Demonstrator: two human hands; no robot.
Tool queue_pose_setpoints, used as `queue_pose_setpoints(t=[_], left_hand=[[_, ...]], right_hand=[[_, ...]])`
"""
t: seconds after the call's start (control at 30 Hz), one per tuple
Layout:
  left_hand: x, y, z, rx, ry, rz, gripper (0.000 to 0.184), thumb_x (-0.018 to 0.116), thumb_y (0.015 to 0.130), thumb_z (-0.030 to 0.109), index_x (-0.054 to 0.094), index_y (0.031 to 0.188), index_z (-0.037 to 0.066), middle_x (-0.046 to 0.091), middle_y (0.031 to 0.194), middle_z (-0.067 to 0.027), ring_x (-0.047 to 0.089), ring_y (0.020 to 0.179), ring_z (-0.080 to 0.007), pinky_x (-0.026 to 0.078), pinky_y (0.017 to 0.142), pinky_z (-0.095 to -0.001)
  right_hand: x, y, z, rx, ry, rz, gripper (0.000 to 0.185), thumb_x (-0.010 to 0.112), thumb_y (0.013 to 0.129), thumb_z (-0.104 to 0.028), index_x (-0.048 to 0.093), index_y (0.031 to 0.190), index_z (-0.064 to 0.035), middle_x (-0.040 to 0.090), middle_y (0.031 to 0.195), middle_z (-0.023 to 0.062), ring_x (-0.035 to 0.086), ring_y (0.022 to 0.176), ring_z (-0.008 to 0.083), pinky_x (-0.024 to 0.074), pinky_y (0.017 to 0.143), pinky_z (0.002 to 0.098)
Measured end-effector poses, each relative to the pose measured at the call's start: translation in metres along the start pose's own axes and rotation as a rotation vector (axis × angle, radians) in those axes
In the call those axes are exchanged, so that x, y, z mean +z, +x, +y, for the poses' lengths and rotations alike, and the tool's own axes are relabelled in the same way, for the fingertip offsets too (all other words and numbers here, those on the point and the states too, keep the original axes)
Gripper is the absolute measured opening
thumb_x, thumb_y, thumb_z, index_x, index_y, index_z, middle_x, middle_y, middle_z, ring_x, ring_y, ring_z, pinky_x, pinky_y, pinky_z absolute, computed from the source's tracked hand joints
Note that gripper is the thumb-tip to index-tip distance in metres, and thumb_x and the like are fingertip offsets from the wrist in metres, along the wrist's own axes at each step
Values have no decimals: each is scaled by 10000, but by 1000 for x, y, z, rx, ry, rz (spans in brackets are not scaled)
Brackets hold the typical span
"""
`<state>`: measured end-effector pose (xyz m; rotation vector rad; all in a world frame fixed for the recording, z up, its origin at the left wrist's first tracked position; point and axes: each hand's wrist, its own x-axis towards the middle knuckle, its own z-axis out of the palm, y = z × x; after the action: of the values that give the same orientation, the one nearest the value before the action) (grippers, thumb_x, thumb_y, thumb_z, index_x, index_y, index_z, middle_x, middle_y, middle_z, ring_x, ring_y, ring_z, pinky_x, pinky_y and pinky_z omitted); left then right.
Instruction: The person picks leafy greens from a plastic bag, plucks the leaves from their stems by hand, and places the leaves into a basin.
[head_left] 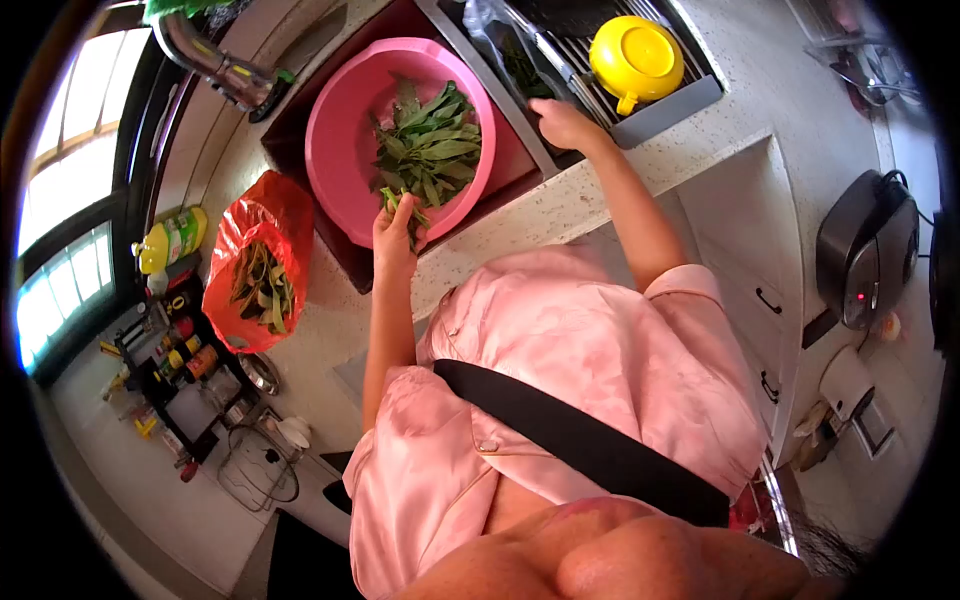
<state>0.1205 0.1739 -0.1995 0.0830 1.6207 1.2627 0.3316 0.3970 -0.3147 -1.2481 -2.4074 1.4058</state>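
My left hand (398, 228) is closed around the stems of a small bunch of leafy greens (392, 197), at the near rim of a pink basin (333, 130). More green leaves (435, 145) lie heaped inside the basin, which sits in a dark red sink (515, 160). My right hand (565, 127) is over the narrow second sink section, beside a clear plastic bag (490, 35) with dark greenery in it. Its fingers look curled; whatever they may hold is hidden.
A red plastic bag (262, 215) of leaves stands left of the sink, near a yellow bottle (172, 240). An upturned yellow bowl (640, 58) rests on the drying rack (570, 65). The faucet (215, 65) rises behind the basin. A dark appliance (865, 245) is far right.
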Motion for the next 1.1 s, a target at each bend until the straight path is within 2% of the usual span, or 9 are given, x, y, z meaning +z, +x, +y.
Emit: queue_pose_setpoints(t=[0.07,0.27,0.5,0.53,0.7,0.77,0.83,0.9,1.1], left_hand=[[2,3,0,2,3,-15,172,565,911,232,550,849,72,577,660,-32,472,470,-78,334,380,-212],[8,7,2,26,16,-55,163,550,919,212,551,848,66,586,679,-44,468,443,-75,319,357,-205],[-3,3,5,40,8,-12,172,556,916,221,545,856,61,572,665,-43,471,455,-76,315,360,-211],[-7,0,4,48,23,8,176,557,916,224,544,855,60,566,658,-40,473,462,-75,316,364,-212],[-12,-2,1,41,-46,13,184,552,918,225,546,864,50,556,657,-31,467,470,-71,320,375,-209],[-9,0,1,47,-20,-39,189,547,920,227,546,869,45,565,666,-34,459,469,-67,321,377,-209],[-2,-2,8,79,-30,-66,193,551,917,230,545,876,41,571,669,-36,451,463,-64,319,375,-208],[2,0,13,59,-7,-135,199,557,913,236,541,882,39,573,665,-34,443,455,-62,313,377,-203],[14,-1,27,155,8,-204,166,583,896,235,546,863,76,581,675,-28,450,473,-56,312,393,-193]], right_hand=[[4,12,7,-41,-32,258,361,393,800,-19,511,1136,41,557,1120,272,514,1090,393,404,940,424],[27,102,32,278,-152,168,252,495,786,-68,652,969,7,624,985,243,602,955,380,488,822,432],[35,120,51,203,-559,0,218,551,777,-136,684,875,7,639,961,232,643,907,331,507,780,423],[26,113,44,328,-194,98,220,547,766,-123,676,863,27,631,953,252,628,924,362,493,793,440],[-10,65,-16,88,-279,245,212,531,819,-163,618,862,26,629,921,242,613,880,399,497,785,456],[-30,39,-22,13,-49,288,214,568,846,-178,572,838,35,644,842,215,647,784,321,533,684,416],[-57,13,-39,55,354,125,159,568,888,-168,577,885,-10,624,812,61,619,715,113,536,624,237],[-72,-11,-61,2,756,-13,141,541,911,-159,573,985,-43,628,891,30,621,735,108,530,615,233],[-72,-36,-109,-64,941,-257,224,552,910,-196,555,1061,-31,640,870,34,633,707,109,533,592,232]])
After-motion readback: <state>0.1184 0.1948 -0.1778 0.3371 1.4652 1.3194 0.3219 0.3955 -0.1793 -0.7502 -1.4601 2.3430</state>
